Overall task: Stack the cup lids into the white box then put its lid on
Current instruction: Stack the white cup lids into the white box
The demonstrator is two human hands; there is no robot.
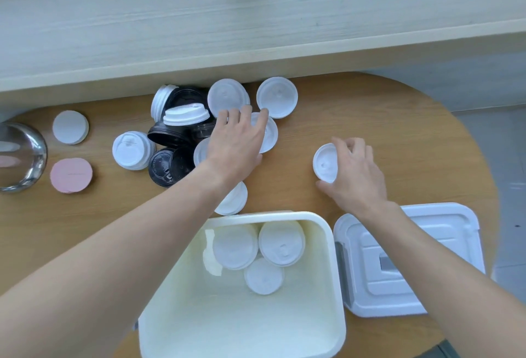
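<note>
right hand [353,172]: you pinch one white cup lid [325,163] by its rim, fingers curled, lid tilted up off the table [398,118].
left hand [237,137]: fingers straight, spread flat over a white lid [270,134] at the pile's right edge; nothing gripped.
white box [321,221]: open, toward you from both hands, a few lids in its far end.
key relation: the held lid sits beyond the box's far right corner; likely you just draw it back toward you.
nearer hand: right.
box lid [444,244]: flat, touching the box's right side, under your right forearm.
remaining lids [182,127]: white and black, far-left of box.
</note>
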